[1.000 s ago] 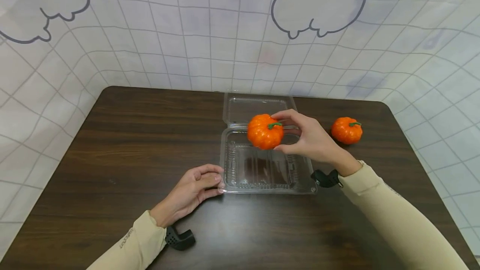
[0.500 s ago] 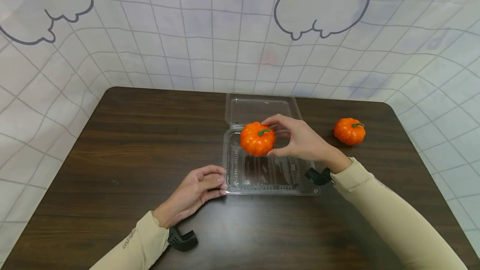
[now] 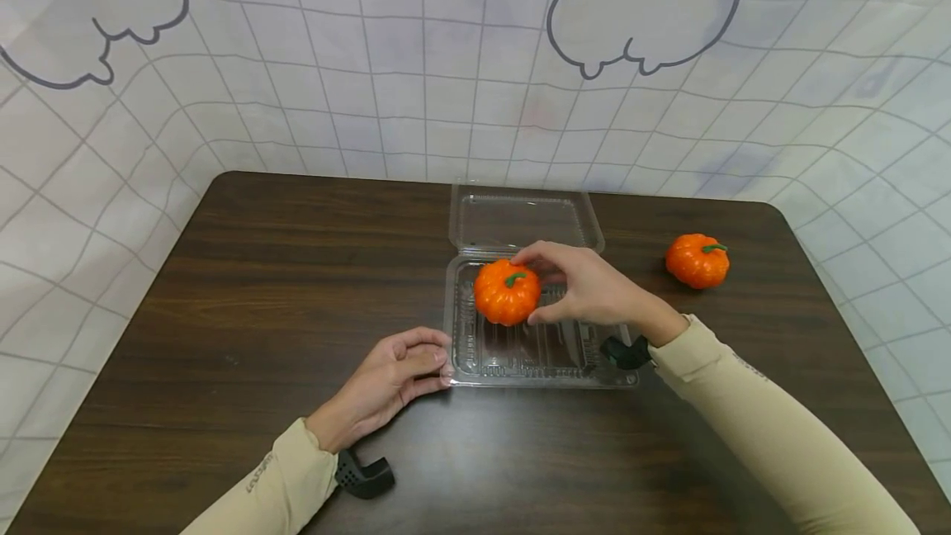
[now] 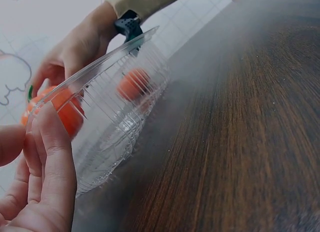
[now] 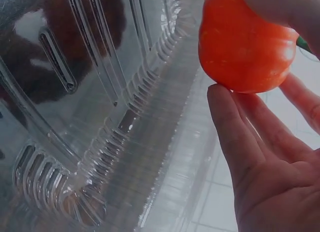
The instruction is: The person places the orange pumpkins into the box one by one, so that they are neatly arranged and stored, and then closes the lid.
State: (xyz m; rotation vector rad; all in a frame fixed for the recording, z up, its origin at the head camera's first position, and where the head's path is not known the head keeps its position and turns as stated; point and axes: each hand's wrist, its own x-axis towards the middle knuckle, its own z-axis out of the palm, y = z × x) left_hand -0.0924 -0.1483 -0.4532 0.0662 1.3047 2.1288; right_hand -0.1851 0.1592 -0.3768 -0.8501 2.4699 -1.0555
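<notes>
My right hand point(image 3: 587, 287) grips a small orange pumpkin point(image 3: 508, 293) with a green stem, thumb on the near side and fingers on the far side. The pumpkin is over the left part of a clear plastic clamshell container point(image 3: 535, 380), whose lid point(image 3: 523, 221) lies folded back behind it. In the right wrist view the pumpkin point(image 5: 247, 46) is above the ribbed container floor point(image 5: 95, 91). My left hand point(image 3: 390, 378) pinches the container's front left rim. The left wrist view shows thumb and fingers point(image 4: 55, 142) at that rim.
A second orange pumpkin point(image 3: 697, 261) stands on the dark wooden table point(image 3: 297, 287), right of the container. A white grid-patterned cloth point(image 3: 386, 64) hangs behind and along both sides of the table. Each wrist carries a black camera mount point(image 3: 364, 475).
My right hand has carried the pumpkin left and down, closer to the container floor. The left hand keeps its place at the rim, and the second pumpkin stays put.
</notes>
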